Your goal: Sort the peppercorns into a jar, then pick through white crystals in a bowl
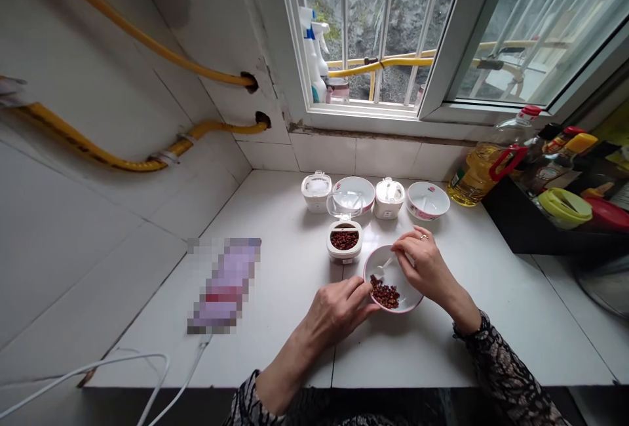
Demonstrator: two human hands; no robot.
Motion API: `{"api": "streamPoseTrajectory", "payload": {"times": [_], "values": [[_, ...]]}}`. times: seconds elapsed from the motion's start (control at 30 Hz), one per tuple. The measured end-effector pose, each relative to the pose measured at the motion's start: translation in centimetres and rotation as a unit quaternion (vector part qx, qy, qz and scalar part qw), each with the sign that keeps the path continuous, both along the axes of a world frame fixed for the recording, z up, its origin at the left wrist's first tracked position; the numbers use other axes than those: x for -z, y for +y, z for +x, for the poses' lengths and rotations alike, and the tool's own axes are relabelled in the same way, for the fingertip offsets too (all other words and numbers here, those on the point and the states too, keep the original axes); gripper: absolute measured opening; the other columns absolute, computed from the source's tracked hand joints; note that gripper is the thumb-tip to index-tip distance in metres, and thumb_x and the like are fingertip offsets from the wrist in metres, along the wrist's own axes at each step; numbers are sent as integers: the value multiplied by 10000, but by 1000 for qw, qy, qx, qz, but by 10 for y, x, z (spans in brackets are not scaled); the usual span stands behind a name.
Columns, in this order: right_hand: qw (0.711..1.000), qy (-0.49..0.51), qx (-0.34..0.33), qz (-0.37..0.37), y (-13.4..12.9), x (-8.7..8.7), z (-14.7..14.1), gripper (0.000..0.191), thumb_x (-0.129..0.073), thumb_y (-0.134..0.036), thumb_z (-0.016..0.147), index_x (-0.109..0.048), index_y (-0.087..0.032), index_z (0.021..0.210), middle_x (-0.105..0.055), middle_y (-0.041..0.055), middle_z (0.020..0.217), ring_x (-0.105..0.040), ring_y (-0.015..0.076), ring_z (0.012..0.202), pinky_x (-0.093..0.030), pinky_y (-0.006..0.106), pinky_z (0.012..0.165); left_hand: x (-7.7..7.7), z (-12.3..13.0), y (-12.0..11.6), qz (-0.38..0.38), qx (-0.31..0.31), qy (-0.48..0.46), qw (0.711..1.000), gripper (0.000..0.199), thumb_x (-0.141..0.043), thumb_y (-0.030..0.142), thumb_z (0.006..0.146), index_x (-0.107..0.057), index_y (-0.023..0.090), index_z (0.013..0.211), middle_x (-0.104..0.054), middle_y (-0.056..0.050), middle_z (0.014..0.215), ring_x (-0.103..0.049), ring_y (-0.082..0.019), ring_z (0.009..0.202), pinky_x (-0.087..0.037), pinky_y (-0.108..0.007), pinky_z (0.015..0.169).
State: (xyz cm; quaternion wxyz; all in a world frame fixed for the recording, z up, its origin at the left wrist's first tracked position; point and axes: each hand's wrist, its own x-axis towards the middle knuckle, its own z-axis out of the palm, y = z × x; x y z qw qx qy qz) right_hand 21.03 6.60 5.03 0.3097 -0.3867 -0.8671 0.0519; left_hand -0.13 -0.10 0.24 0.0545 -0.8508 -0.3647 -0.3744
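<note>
A white bowl (409,296) with a pink rim stands near the middle of the counter, holding a small heap of dark red Sichuan peppercorns (385,295). My left hand (341,305) grips its left rim, thumb low and fingers along the side. Over the bowl, my right hand (420,259) pinches a small white spoon (386,263), whose tip is inside the bowl above the peppercorns. Just behind and to the left sits a white spice jar (344,254), its clear lid raised, with more dark red peppercorns inside.
Behind are two lidded white jars (316,193) (389,200) and two bowls (354,193) (428,202). An oil bottle (474,170) and a black rack (521,226) of condiments stand right. At left lies a blurred purple object (228,282) with a white cable (184,380).
</note>
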Motion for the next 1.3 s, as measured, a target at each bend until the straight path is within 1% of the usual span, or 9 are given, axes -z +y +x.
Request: {"api": "streamPoseTrajectory", "payload": {"times": [0.1, 0.23, 0.3, 0.5, 0.73, 0.83, 1.0, 1.2, 1.3], "values": [[998, 33, -3, -47, -1, 4, -1, 184, -498, -98, 890, -639, -207, 841, -731, 34, 809, -676, 215, 848, -365, 534, 1032, 0, -1, 1, -4, 0, 4, 1000, 304, -361, 394, 1047, -545, 153, 1017, -686, -60, 873, -670, -137, 670, -512, -232, 546], [992, 76, 19, -96, 0, 7, 4, 171, -520, -110, 875, -641, -223, 835, -736, 23, 820, -677, 216, 843, -364, 543, 1037, 0, -2, 2, -7, 2, 6, 1000, 293, -375, 390, 1043, -545, 151, 1025, -687, -64, 875, -681, -144, 683, -519, -232, 556], [991, 84, 26, -104, -1, 8, 4, 167, -523, -110, 873, -644, -219, 835, -735, 27, 822, -675, 216, 845, -367, 545, 1031, 0, -2, 1, -11, 4, 9, 1000, 283, -385, 386, 1040, -542, 150, 1027, -687, -63, 870, -686, -151, 689, -521, -235, 560], [993, 77, 18, -91, -4, 14, 0, 169, -529, -113, 877, -657, -211, 829, -728, 44, 821, -671, 223, 876, -363, 544, 1026, -1, -2, 1, -6, 1, 11, 1000, 275, -382, 387, 1041, -535, 159, 1030, -692, -64, 873, -687, -147, 679, -514, -231, 560], [983, 104, 39, -149, -3, 16, 0, 156, -562, -122, 852, -679, -219, 817, -729, 40, 857, -667, 227, 918, -370, 523, 1030, -1, -2, 1, -11, 2, 16, 1000, 270, -377, 383, 1042, -531, 162, 1023, -687, -56, 863, -684, -146, 675, -514, -228, 557], [976, 122, 44, -175, -2, 15, 0, 153, -564, -141, 851, -684, -225, 807, -730, 31, 846, -663, 210, 882, -432, 466, 977, -1, -2, 1, -11, 2, 14, 1000, 271, -379, 386, 1041, -530, 161, 1035, -687, -58, 867, -684, -143, 680, -522, -223, 567], [968, 156, 53, -191, -3, 10, 1, 171, -553, -151, 851, -696, -228, 799, -726, 26, 808, -663, 206, 831, -509, 395, 847, -2, -2, 1, -8, 4, 11, 1000, 265, -381, 385, 1042, -524, 162, 1047, -690, -58, 867, -688, -143, 686, -529, -223, 571], [957, 193, 68, -205, -2, 4, 4, 153, -570, -187, 845, -711, -220, 796, -718, 27, 754, -670, 207, 785, -533, 351, 754, -2, -2, 1, -7, 10, 5, 1000, 261, -379, 371, 1045, -509, 147, 1076, -694, -60, 870, -690, -144, 692, -532, -226, 573], [942, 228, 76, -235, 2, 3, 7, 139, -580, -240, 848, -711, -204, 819, -707, 23, 719, -674, 196, 711, -540, 328, 694, -2, -1, 0, -6, 10, 3, 1000, 259, -382, 368, 1043, -512, 146, 1070, -689, -62, 870, -686, -147, 683, -527, -229, 564]]}}
